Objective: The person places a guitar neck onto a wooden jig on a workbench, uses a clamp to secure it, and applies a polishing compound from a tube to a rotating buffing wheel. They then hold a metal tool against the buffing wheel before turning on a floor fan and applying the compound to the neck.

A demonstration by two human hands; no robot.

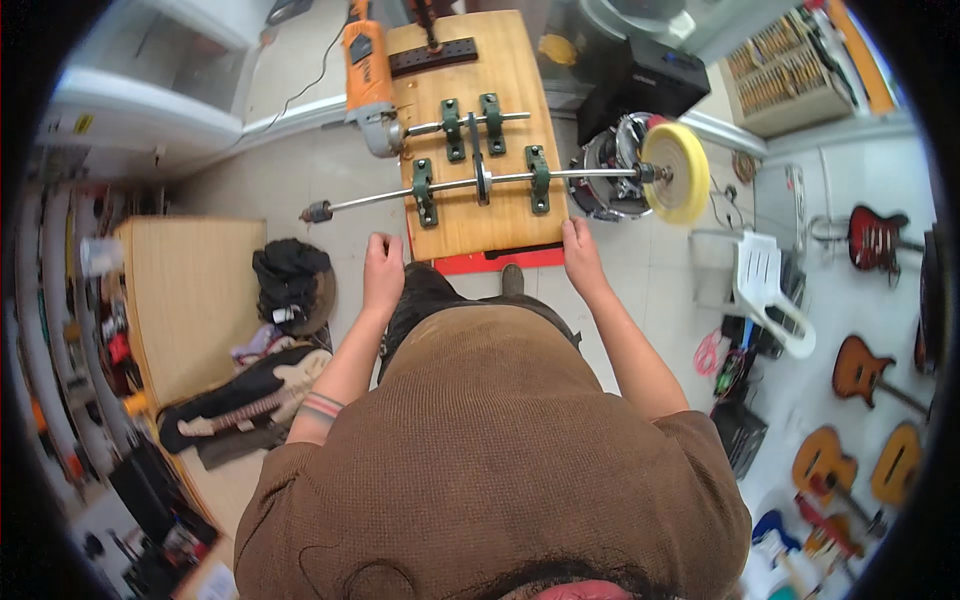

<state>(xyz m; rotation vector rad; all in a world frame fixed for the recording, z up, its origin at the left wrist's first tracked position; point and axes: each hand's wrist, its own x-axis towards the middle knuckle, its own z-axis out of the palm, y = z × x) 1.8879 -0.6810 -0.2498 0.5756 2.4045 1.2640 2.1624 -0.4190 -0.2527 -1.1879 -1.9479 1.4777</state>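
Note:
A wooden board (520, 80) on a stand carries a long metal shaft (380, 199) in dark green bearing blocks (539, 180). A thin dark pulley wheel (479, 160) sits mid-shaft. A yellow polishing wheel (685, 172) is on the shaft's right end, a small chuck (317, 211) on its left. An orange angle grinder (368, 75) lies at the far left, meeting a shorter shaft. My left hand (383, 275) is closed beside the board's near left corner. My right hand (583, 258) is closed at the near right corner. Curled fingers hide anything they may grip.
A red base (500, 262) shows under the board, by my shoe. Left is a wooden bench (190, 300) and an electric guitar (245, 405). Right are a white plastic chair (768, 285), a black box (645, 85) and several guitars along the wall (865, 370).

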